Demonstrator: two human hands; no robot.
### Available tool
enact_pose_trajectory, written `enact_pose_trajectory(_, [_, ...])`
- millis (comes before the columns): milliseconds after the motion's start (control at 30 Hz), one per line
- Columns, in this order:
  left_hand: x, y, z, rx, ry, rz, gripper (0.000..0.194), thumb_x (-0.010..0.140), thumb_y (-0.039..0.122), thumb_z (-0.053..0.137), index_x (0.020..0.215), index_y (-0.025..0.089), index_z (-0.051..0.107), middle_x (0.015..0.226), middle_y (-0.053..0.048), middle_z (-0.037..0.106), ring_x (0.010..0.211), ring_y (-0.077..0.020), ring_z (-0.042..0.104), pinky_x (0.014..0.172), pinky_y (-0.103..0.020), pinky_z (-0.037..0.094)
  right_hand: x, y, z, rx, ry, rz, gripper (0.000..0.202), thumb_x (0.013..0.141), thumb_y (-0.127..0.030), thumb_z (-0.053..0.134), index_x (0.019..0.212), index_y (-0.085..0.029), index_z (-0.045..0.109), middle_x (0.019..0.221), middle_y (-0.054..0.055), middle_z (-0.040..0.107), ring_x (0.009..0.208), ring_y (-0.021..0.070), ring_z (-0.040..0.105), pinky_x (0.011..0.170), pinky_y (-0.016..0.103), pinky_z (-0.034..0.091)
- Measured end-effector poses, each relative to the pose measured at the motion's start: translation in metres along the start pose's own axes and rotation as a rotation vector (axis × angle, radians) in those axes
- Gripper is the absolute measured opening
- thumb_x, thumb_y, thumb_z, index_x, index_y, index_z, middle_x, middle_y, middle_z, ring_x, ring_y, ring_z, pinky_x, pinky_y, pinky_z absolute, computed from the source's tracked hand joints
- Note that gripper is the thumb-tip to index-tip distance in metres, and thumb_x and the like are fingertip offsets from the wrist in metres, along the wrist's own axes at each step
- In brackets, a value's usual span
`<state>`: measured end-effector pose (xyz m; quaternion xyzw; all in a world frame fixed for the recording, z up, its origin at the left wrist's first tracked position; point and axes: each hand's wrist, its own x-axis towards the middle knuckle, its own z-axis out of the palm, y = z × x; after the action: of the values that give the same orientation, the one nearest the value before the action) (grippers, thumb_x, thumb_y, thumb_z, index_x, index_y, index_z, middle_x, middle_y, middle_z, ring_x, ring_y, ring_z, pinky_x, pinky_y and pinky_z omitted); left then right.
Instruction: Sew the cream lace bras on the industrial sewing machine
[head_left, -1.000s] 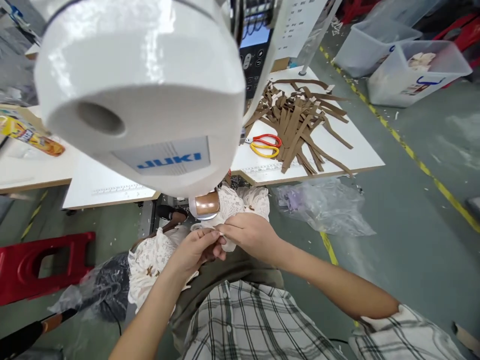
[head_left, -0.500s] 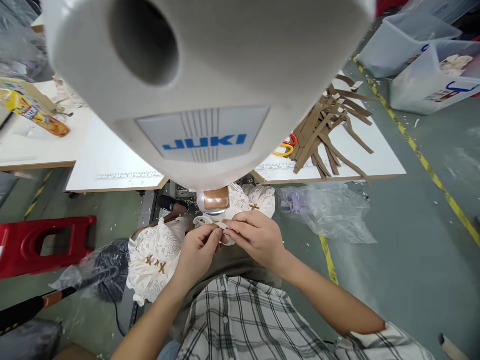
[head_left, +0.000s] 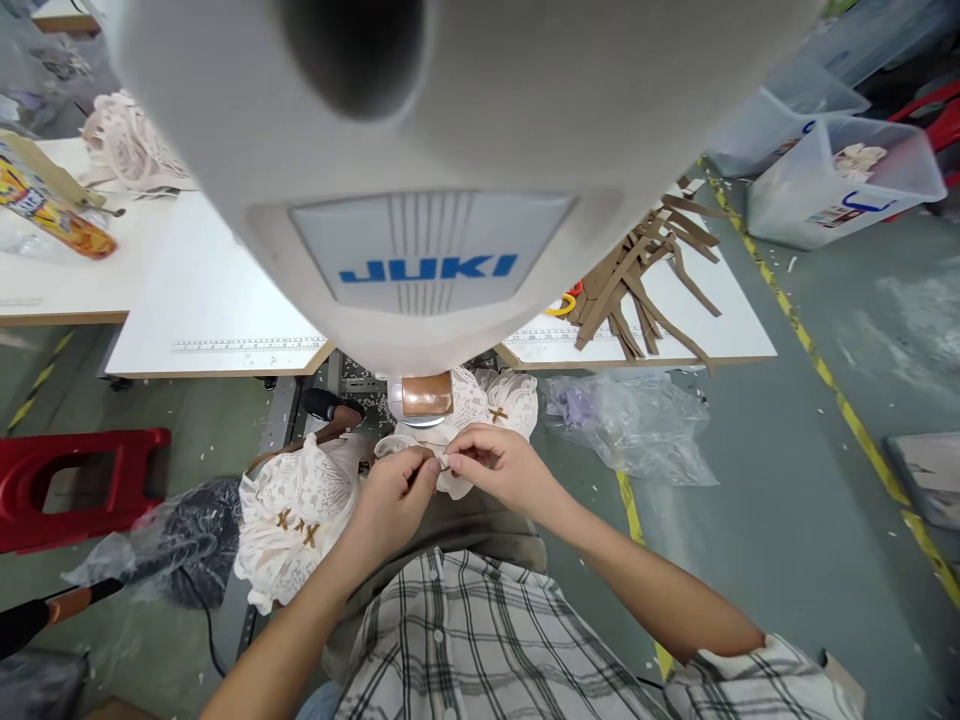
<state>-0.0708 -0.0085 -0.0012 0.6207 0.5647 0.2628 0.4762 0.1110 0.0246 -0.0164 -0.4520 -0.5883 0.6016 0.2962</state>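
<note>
Both hands meet just in front of a white JUKI sewing machine (head_left: 431, 345). My left hand (head_left: 394, 495) is closed, thumb against forefinger, pinching the near edge of a white lace bra (head_left: 469, 400). Close beside it, my right hand (head_left: 510, 475) pinches the same thin white strip between thumb and fingertips. The bra extends to the right of the machine's round sewing head and carries a small brown cross-shaped trim. More white lace bras (head_left: 300, 500) with brown crosses hang bunched to the left. What lies under the fingertips is mostly hidden.
Brown fabric strips (head_left: 619, 290) and yellow-handled scissors (head_left: 559, 305) lie on the right table. An orange-yellow packet (head_left: 60, 220) sits at far left. Below are a red stool (head_left: 82, 485), a plastic bag (head_left: 630, 420) and clear bins (head_left: 832, 200) on the floor.
My right hand's fingers have shifted, drawing in and curling more around the strip. My left hand keeps its pinch. The whole view has moved slightly with the head.
</note>
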Motion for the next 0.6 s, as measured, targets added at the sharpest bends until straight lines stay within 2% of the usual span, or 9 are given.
enact_pose_trajectory(133, [-0.0016, 0.0001, -0.0035, 0.062, -0.061, 0.029, 0.033, 0.098, 0.032, 0.042, 0.070, 0.019, 0.055, 0.064, 0.001, 0.053, 0.063, -0.0148, 0.047, 0.061, -0.027, 0.032, 0.0060, 0.0046, -0.0027, 0.355, -0.173, 0.289, 0.019, 0.078, -0.033, 0.068, 0.079, -0.016, 0.064, 0.069, 0.000, 0.061, 0.064, 0.0112, 0.058, 0.063, 0.023, 0.046])
enact_pose_trajectory(233, [-0.0024, -0.0008, -0.0067, 0.062, -0.113, 0.067, 0.030, 0.098, 0.031, 0.042, 0.078, 0.019, 0.061, 0.069, -0.001, 0.059, 0.064, -0.0152, 0.050, 0.063, -0.027, 0.034, 0.0093, 0.0090, -0.0029, 0.526, -0.261, 0.427, 0.021, 0.072, -0.032, 0.071, 0.073, -0.015, 0.060, 0.066, -0.003, 0.056, 0.057, 0.0077, 0.052, 0.058, 0.020, 0.041])
enact_pose_trajectory(333, [-0.0036, -0.0028, -0.0073, 0.129, -0.125, 0.093, 0.030, 0.098, 0.029, 0.043, 0.074, 0.019, 0.058, 0.066, 0.000, 0.056, 0.062, -0.0145, 0.049, 0.062, -0.026, 0.033, 0.0095, 0.0095, -0.0016, 0.478, -0.277, 0.421, 0.017, 0.071, -0.029, 0.069, 0.072, -0.014, 0.060, 0.066, -0.003, 0.055, 0.058, 0.0075, 0.051, 0.058, 0.020, 0.039])
enact_pose_trajectory(433, [-0.0045, -0.0043, -0.0049, 0.258, -0.128, 0.124, 0.031, 0.097, 0.028, 0.044, 0.068, 0.020, 0.049, 0.064, 0.001, 0.052, 0.061, -0.0141, 0.046, 0.059, -0.027, 0.029, 0.0091, 0.0075, 0.0026, 0.406, -0.220, 0.378, 0.013, 0.074, -0.026, 0.063, 0.071, -0.015, 0.059, 0.064, -0.003, 0.053, 0.058, 0.0071, 0.047, 0.056, 0.019, 0.035])
enact_pose_trajectory(500, [-0.0044, -0.0047, -0.0029, 0.319, -0.118, 0.148, 0.031, 0.096, 0.027, 0.044, 0.066, 0.020, 0.046, 0.063, 0.001, 0.050, 0.059, -0.0138, 0.044, 0.058, -0.028, 0.028, 0.0090, 0.0065, 0.0056, 0.444, -0.197, 0.410, 0.014, 0.075, -0.027, 0.061, 0.070, -0.015, 0.056, 0.061, -0.004, 0.050, 0.054, 0.0066, 0.043, 0.055, 0.019, 0.034])
enact_pose_trajectory(567, [-0.0037, -0.0052, -0.0021, 0.306, -0.100, 0.146, 0.032, 0.096, 0.028, 0.044, 0.066, 0.020, 0.046, 0.063, 0.001, 0.051, 0.059, -0.0139, 0.044, 0.058, -0.028, 0.028, 0.0080, 0.0057, 0.0070, 0.466, -0.195, 0.415, 0.018, 0.077, -0.031, 0.061, 0.070, -0.016, 0.055, 0.061, -0.004, 0.049, 0.053, 0.0071, 0.042, 0.055, 0.020, 0.036])
enact_pose_trajectory(600, [-0.0031, -0.0056, -0.0022, 0.263, -0.087, 0.126, 0.032, 0.096, 0.029, 0.044, 0.066, 0.020, 0.047, 0.063, 0.001, 0.052, 0.059, -0.0140, 0.045, 0.058, -0.028, 0.029, 0.0068, 0.0054, 0.0068, 0.412, -0.185, 0.364, 0.019, 0.080, -0.033, 0.061, 0.073, -0.016, 0.056, 0.065, -0.003, 0.052, 0.056, 0.0084, 0.046, 0.057, 0.021, 0.038])
